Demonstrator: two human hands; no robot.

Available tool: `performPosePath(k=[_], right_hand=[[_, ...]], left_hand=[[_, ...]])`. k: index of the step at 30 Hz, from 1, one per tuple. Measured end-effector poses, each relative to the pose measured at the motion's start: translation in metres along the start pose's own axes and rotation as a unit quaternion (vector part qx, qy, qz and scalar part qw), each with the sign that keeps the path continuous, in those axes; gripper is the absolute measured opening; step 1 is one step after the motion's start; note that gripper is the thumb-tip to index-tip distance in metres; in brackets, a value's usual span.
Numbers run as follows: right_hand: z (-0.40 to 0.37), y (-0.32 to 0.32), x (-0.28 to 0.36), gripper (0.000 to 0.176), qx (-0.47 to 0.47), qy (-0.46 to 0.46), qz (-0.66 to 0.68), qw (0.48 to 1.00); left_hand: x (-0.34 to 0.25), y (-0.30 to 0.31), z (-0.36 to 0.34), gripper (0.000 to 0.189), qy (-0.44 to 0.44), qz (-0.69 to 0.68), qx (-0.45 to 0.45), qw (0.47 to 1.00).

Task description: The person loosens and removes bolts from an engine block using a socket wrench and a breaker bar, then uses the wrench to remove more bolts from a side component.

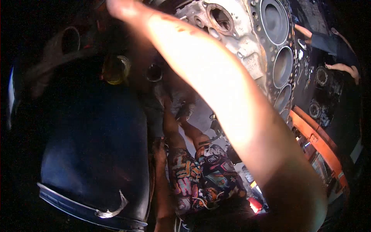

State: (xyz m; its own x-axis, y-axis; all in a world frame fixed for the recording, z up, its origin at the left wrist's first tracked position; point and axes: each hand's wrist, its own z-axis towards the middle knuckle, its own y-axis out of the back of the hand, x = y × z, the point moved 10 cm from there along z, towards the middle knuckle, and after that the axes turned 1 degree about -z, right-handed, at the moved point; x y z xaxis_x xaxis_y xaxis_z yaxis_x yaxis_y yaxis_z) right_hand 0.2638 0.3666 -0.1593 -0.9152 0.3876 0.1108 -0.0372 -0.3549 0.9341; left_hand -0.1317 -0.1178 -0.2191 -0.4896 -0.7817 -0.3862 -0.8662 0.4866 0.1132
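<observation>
Your right hand (120, 8) is blurring at the top edge; its forearm is crossing before the engine block (253, 62), upper right. Your left hand (159, 147) is hanging beside a dark blue curved panel (96, 127). Neither hand's grip can be told.

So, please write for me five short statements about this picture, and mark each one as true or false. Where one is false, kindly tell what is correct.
1. The right arm crosses in front of the engine block. True.
2. The left hand rests on the engine block. False: the left hand is low, beside the left leg.
3. Several round bores show in the engine block. True.
4. The orange metal frame is at the picture's left edge. False: it is on the right side.
5. The person's shorts are plain white. False: they carry a colourful print.
</observation>
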Motion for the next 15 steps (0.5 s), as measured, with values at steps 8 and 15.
performPosePath(k=[8, 15], right_hand=[[-0.133, -0.092, 0.060, 0.017, 0.170, 0.117, 0.064, 0.976], [-0.295, -0.156, 0.075, 0.016, 0.331, 0.096, 0.027, 0.938]], left_hand=[[-0.012, 0.000, 0.006, 0.032, 0.037, -0.004, -0.003, 0.999], [0.030, 0.027, 0.030, 0.033, -0.058, 0.039, -0.042, 0.997]])
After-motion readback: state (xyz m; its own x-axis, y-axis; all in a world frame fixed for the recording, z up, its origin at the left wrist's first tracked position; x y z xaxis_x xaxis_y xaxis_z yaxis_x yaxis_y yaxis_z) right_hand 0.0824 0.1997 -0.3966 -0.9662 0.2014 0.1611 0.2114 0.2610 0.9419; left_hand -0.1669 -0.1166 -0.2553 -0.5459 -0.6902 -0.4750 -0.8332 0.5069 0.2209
